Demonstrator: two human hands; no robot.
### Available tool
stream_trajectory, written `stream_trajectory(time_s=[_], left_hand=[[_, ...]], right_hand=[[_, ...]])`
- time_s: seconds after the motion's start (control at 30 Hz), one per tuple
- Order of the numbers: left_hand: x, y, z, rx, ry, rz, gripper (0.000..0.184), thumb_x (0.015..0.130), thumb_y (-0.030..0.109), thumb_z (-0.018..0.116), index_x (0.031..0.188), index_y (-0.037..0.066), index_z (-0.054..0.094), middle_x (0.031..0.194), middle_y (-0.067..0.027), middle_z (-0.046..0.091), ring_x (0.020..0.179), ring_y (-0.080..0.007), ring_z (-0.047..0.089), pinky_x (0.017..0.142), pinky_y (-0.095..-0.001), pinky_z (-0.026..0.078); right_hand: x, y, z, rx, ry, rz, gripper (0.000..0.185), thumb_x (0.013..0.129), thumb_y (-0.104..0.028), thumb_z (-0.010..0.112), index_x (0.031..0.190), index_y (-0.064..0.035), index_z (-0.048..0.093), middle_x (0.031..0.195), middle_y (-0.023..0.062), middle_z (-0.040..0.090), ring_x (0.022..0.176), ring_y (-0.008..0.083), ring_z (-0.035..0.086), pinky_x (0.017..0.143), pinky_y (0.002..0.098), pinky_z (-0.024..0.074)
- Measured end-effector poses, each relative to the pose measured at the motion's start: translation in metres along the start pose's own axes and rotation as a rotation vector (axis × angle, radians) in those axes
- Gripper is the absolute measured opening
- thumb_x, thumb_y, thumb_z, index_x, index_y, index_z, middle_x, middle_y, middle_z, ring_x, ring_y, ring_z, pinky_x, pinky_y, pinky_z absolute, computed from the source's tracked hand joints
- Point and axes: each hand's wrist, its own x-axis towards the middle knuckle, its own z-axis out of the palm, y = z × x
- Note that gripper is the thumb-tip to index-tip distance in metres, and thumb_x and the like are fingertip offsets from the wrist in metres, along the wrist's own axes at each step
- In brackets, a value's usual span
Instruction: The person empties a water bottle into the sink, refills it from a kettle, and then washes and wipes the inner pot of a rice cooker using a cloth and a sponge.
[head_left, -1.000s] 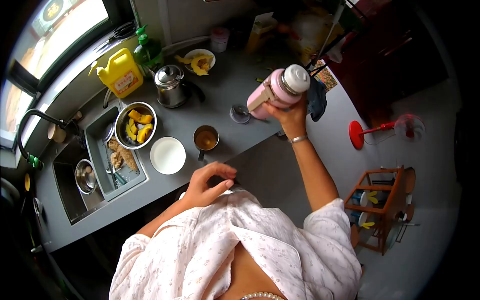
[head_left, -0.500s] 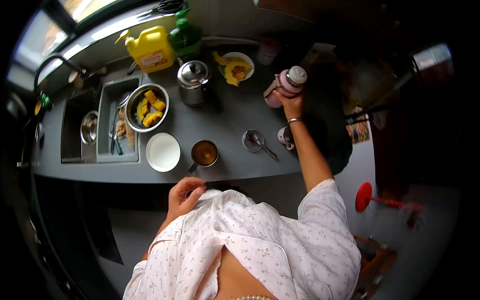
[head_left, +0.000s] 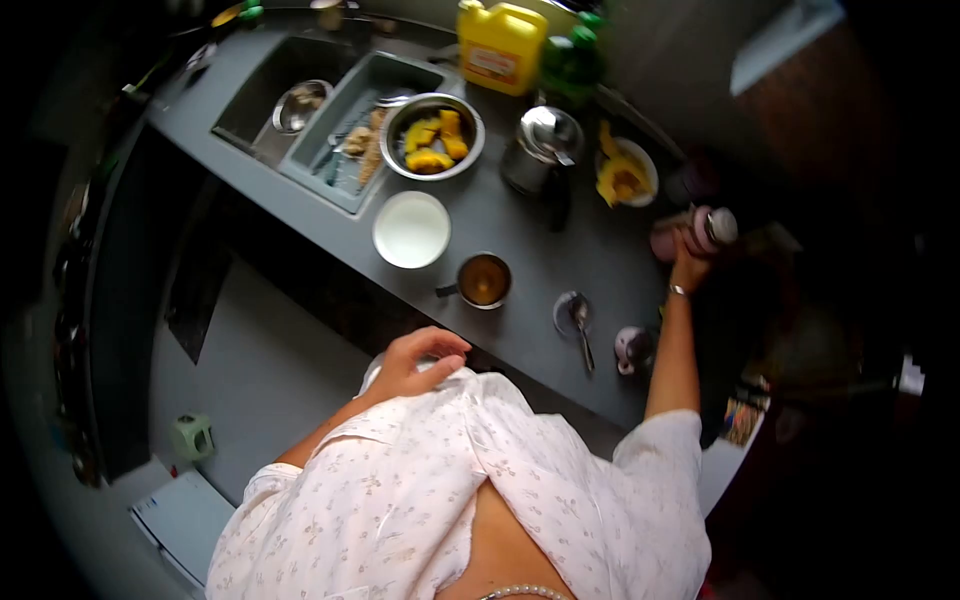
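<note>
My right hand (head_left: 690, 262) is wrapped round a pink bottle (head_left: 672, 236) with a white lid, at the dim back right of the counter. My left hand (head_left: 425, 360) hovers at the counter's front edge by my shirt, fingers curved and apart, holding nothing. Nearest to it is a metal cup (head_left: 484, 280) of brown liquid, handle to the left. Beside the cup stands a white bowl (head_left: 411, 230). Between the cup and my right arm lie a spoon (head_left: 581, 322) on a small clear lid or dish and a small pink and white item (head_left: 632, 350).
A steel bowl of yellow squash pieces (head_left: 432, 140) stands by the sink tray (head_left: 348, 200). Behind are a metal kettle (head_left: 540, 150), a yellow jug (head_left: 500, 50), a green bottle (head_left: 572, 65) and a plate with squash (head_left: 645, 160). A smaller metal bowl (head_left: 300, 108) is in the sink.
The view has turned, so the counter now slants down to the right. My right hand has carried the pink bottle from above the counter's front to its back right. My left hand stays near my shirt.
</note>
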Motion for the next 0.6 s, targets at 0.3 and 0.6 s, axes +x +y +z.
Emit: stream_trajectory(time_s=[0.3, 0.6], left_hand=[[-0.004, -0.006, 0.002, -0.083, -0.012, 0.025, 0.022, 0.087, 0.015, 0.066, 0.105, 0.002, 0.064, 0.098, -0.0074, 0.066, 0.09, -0.0125, 0.061, 0.081, -0.0274, 0.048], [-0.022, -0.014, -0.035, -0.068, 0.021, 0.129, 0.023, 0.084, 0.02, 0.07, 0.098, 0.003, 0.064, 0.089, -0.0053, 0.065, 0.084, -0.0123, 0.061, 0.078, -0.0268, 0.048]], right_hand=[[0.0, 0.001, -0.014, 0.265, -0.229, 0.144, 0.09, 0.065, -0.025, 0.086, 0.136, 0.0047, 0.038, 0.139, 0.0167, 0.044, 0.127, 0.0248, 0.044, 0.107, 0.0394, 0.0324], [-0.083, -0.083, -0.075, 0.177, -0.121, 0.331, 0.053, 0.087, -0.009, 0.064, 0.134, 0.0012, 0.04, 0.134, 0.0159, 0.048, 0.118, 0.0238, 0.051, 0.095, 0.0345, 0.044]])
